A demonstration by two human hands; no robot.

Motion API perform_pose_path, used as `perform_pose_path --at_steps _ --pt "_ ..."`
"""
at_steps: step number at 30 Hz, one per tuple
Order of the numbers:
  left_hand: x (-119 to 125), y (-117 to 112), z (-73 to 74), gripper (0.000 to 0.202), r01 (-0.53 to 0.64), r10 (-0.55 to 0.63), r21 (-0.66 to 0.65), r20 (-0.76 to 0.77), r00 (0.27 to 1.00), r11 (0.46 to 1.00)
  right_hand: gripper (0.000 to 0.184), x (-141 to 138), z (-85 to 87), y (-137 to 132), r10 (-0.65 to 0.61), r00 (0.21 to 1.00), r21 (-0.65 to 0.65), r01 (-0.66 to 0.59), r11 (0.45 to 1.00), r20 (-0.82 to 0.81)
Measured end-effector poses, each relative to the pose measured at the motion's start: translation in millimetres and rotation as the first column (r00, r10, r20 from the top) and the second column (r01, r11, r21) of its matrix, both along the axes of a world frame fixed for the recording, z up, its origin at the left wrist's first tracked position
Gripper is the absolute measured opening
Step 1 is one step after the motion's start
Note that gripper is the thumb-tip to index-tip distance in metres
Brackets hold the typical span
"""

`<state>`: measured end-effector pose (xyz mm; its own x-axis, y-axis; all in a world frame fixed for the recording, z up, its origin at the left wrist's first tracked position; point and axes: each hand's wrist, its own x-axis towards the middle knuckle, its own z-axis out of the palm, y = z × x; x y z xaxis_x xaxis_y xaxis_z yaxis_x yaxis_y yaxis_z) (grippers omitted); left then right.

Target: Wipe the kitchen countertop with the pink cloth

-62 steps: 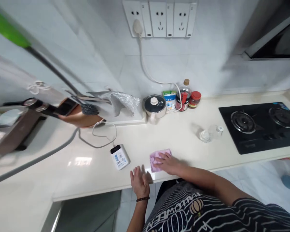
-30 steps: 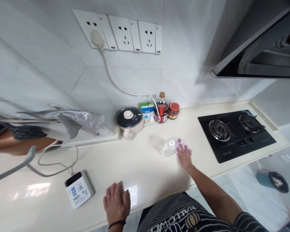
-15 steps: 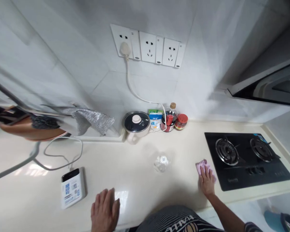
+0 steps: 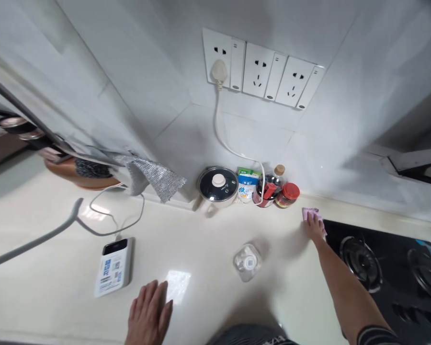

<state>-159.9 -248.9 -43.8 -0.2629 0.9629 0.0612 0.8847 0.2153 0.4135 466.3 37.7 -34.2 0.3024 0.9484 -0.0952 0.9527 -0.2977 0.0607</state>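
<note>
Right hand (image 4: 314, 227) lies flat, fingers splayed over pink cloth (image 4: 306, 211) on glossy cream table (image 4: 187, 239), just beside black stove (image 4: 395, 282). Left hand (image 4: 148, 316): fingers extended, palm down, near white device (image 4: 107, 282), blue print too small to read. Blue-white packet (image 4: 247, 184) reads "低". Pale tiled wall (image 4: 147, 57), three white sockets (image 4: 264, 69).

On the front of the blue-and-white packet (image 4: 247, 186), the large blue character 低 can be read, while the white lettering on the blue band above it is too small to make out. The white device (image 4: 113, 268) bears a label with bold blue characters, square codes and fine dark print, all too blurred to read. The pot lid (image 4: 218, 186) carries small pale marks, one of them a triangle, the bottle cap (image 4: 250, 261) shows a square code, and the label on the red-lidded jar (image 4: 287, 195) is too small to read.
</note>
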Motion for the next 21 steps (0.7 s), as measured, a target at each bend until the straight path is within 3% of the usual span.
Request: perform_pose_path --at_steps 4,7,10,12,14,17,19,21 --pt "0.5 -0.9 -1.3 0.062 -0.013 0.013 -0.006 -0.016 1.0 1.0 0.063 -21.2 9.4 61.1 -0.124 0.979 -0.051 0.117 0.992 -0.161" --pt "-0.8 -1.7 -2.9 0.062 -0.013 0.012 -0.017 -0.023 1.0 1.0 0.059 -55.2 5.3 74.4 -0.062 0.976 -0.063 0.05 0.997 -0.208" --pt "-1.5 -1.6 -2.9 0.064 -0.021 0.02 -0.034 -0.021 1.0 0.999 0.06 -70.4 -1.5 66.8 0.042 0.983 -0.071 -0.055 0.996 -0.18" --pt "-1.4 -1.3 -2.8 0.064 -0.019 0.018 -0.035 -0.026 1.0 0.999 0.062 -60.3 -1.7 57.9 0.083 0.984 -0.083 -0.096 0.992 -0.155" --pt "-1.3 -1.3 -3.1 0.063 -0.011 0.01 -0.02 -0.036 0.999 1.0 0.063 -38.6 1.9 48.9 0.039 0.988 -0.089 -0.053 0.995 -0.152" --pt "-1.9 -2.1 -4.7 0.061 0.014 -0.014 0.0 -0.047 0.999 1.0 0.067 -9.8 7.8 36.2 -0.131 0.975 -0.059 0.123 0.991 -0.177" --pt "-2.4 -2.7 -6.3 0.06 0.026 -0.026 0.0 -0.047 0.999 1.0 0.068 -9.8 8.1 27.2 -0.199 0.962 -0.037 0.195 0.98 -0.189" --pt "-2.6 -3.0 -8.2 0.059 0.03 -0.03 0.001 -0.049 0.998 1.0 0.067 -30.4 4.5 16.5 -0.169 0.968 -0.028 0.167 0.986 -0.185"
